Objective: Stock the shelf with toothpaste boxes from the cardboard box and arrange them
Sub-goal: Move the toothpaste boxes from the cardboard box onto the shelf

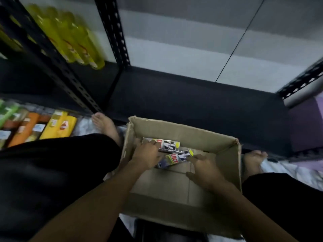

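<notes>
Toothpaste: two cartons show, silver-black with red lettering and a yellow patch. The far toothpaste box (168, 145) lies flat and the near toothpaste box (176, 158) lies askew against it.
Left hand (146, 155): my fingers curl over the far carton's end, gripping it.
Right hand (204, 169): fingers apart, tips touching the near carton's end.
Cardboard box (183, 131): walls all round my fingers, its floor otherwise bare.
Progress: I judge stocking nearly finished, with these two cartons and the arranging left.
Shelf (174, 98): dark board beyond my fingers, with no toothpaste in view.
</notes>
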`<state>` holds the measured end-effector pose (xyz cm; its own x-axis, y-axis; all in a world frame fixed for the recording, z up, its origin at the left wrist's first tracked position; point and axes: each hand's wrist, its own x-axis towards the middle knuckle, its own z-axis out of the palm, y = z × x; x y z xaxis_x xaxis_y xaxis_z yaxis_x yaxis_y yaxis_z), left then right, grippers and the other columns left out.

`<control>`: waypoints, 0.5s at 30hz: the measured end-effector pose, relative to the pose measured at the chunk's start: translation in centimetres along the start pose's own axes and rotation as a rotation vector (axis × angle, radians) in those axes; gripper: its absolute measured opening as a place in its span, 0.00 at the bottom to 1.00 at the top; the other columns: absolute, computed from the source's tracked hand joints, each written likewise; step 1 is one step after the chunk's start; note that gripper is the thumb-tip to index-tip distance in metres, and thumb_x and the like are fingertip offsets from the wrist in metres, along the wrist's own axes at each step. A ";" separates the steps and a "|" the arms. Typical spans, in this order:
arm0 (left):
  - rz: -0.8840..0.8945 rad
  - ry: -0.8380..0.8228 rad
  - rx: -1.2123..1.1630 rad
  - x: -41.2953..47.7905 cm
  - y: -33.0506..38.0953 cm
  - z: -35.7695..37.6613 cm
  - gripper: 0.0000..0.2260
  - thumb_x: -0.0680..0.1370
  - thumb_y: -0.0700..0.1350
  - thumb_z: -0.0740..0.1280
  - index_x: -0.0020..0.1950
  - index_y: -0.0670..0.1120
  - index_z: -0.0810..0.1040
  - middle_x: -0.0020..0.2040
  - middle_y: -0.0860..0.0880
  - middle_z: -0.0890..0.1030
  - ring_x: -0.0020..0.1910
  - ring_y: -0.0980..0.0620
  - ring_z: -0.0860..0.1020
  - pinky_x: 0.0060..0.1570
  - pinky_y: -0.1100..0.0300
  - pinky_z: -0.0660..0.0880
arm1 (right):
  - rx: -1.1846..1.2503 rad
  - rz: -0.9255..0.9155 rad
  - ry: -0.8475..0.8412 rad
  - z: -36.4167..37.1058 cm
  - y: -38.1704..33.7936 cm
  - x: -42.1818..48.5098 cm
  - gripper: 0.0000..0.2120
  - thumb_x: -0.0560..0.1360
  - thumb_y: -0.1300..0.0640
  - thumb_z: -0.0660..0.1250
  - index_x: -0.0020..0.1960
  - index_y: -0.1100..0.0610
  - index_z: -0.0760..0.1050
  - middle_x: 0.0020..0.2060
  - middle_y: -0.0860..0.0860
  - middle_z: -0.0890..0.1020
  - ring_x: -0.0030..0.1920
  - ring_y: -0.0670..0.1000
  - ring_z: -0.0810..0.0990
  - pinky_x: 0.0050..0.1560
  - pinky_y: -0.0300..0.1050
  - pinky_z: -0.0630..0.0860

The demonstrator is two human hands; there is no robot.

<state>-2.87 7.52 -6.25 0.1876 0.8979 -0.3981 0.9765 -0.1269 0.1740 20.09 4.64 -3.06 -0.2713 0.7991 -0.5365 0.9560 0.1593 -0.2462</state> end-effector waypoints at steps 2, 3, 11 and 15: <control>-0.058 -0.009 -0.083 1.4 -0.8 2.5 0.24 0.76 0.60 0.64 0.67 0.48 0.71 0.68 0.47 0.73 0.67 0.42 0.69 0.63 0.50 0.68 | 0.076 0.012 -0.047 2.2 0.8 1.2 0.31 0.75 0.43 0.67 0.75 0.48 0.63 0.72 0.52 0.68 0.69 0.54 0.68 0.67 0.50 0.70; -0.094 -0.010 -0.136 2.0 -1.3 3.7 0.27 0.75 0.61 0.65 0.69 0.47 0.69 0.71 0.46 0.70 0.70 0.42 0.67 0.65 0.50 0.68 | 0.101 0.018 -0.066 3.2 1.2 2.0 0.31 0.75 0.43 0.67 0.75 0.48 0.62 0.73 0.51 0.67 0.70 0.54 0.67 0.68 0.50 0.69; -0.386 0.138 -0.701 4.9 -2.8 8.0 0.29 0.69 0.51 0.73 0.65 0.41 0.70 0.68 0.42 0.68 0.66 0.43 0.71 0.66 0.51 0.68 | 0.095 -0.020 -0.044 6.5 5.4 7.5 0.32 0.72 0.48 0.73 0.73 0.53 0.68 0.71 0.55 0.70 0.72 0.56 0.68 0.71 0.51 0.64; -0.489 0.245 -0.856 5.3 -3.0 8.9 0.21 0.66 0.43 0.76 0.52 0.45 0.69 0.57 0.42 0.73 0.55 0.44 0.76 0.57 0.51 0.72 | 0.073 -0.043 0.002 7.6 7.3 9.3 0.35 0.70 0.52 0.76 0.74 0.55 0.68 0.73 0.57 0.68 0.73 0.60 0.66 0.72 0.55 0.63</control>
<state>-3.89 8.91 -16.87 -0.3329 0.8445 -0.4196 0.5186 0.5356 0.6665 23.66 8.82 -15.92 -0.3113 0.7939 -0.5223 0.9329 0.1506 -0.3270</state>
